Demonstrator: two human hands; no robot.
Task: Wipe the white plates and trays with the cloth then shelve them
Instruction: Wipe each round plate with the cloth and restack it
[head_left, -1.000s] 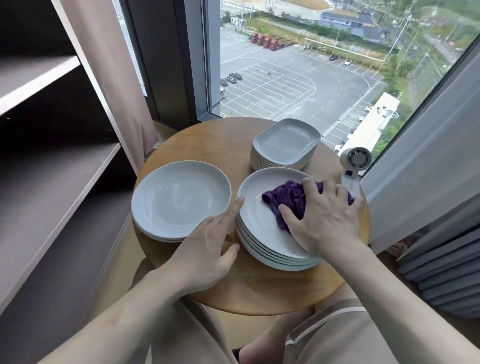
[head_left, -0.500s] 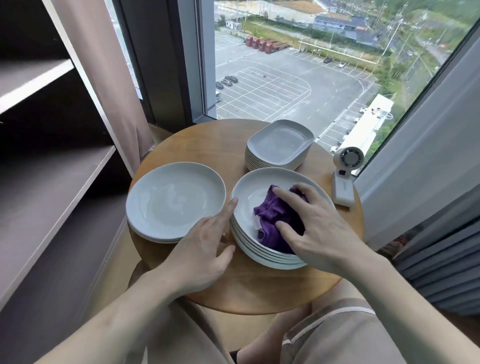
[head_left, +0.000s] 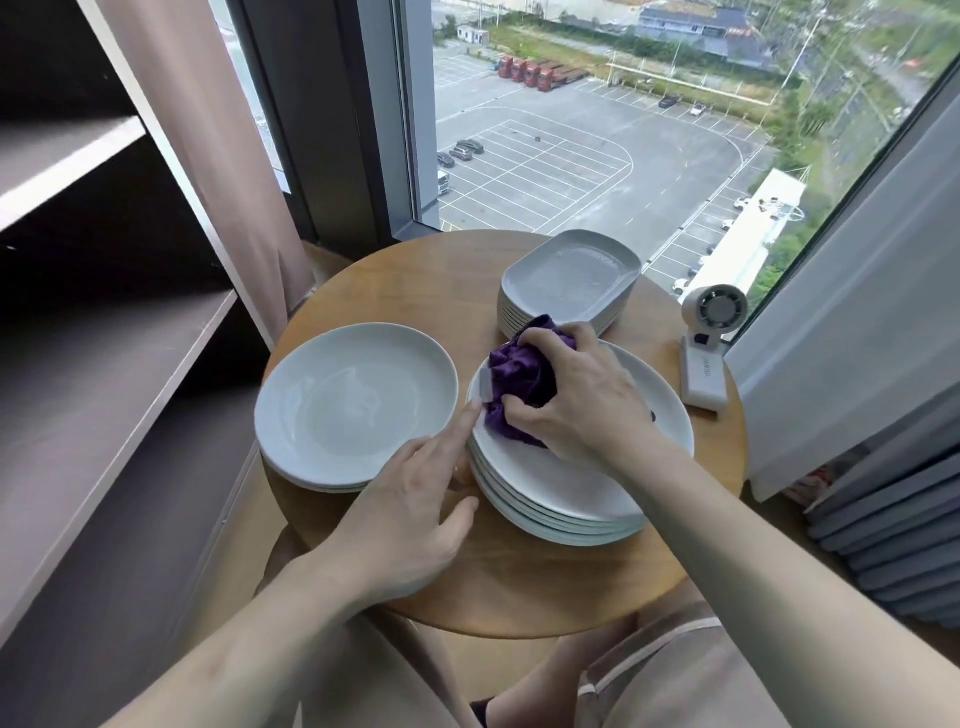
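Note:
A stack of several round white plates (head_left: 566, 491) stands at the right of the small round wooden table (head_left: 519, 587). My right hand (head_left: 576, 395) grips a bunched purple cloth (head_left: 514, 376) and presses it on the top plate's far left part. My left hand (head_left: 415, 499) steadies the stack, its forefinger straight against the left rim and its thumb by the stack's side. A second, lower stack of round white plates (head_left: 353, 405) lies at the left. Behind them sits a stack of rectangular white trays (head_left: 571, 278).
A dark shelf unit with bare grey shelves (head_left: 104, 374) stands at the left, beside a beige curtain (head_left: 218, 156). A small white fan (head_left: 709, 343) stands at the table's right edge. A large window (head_left: 597, 114) is behind the table, a grey curtain at the right.
My right hand has swept the cloth from the plate's right side across to its far left. My left hand has stayed at the stack's left rim.

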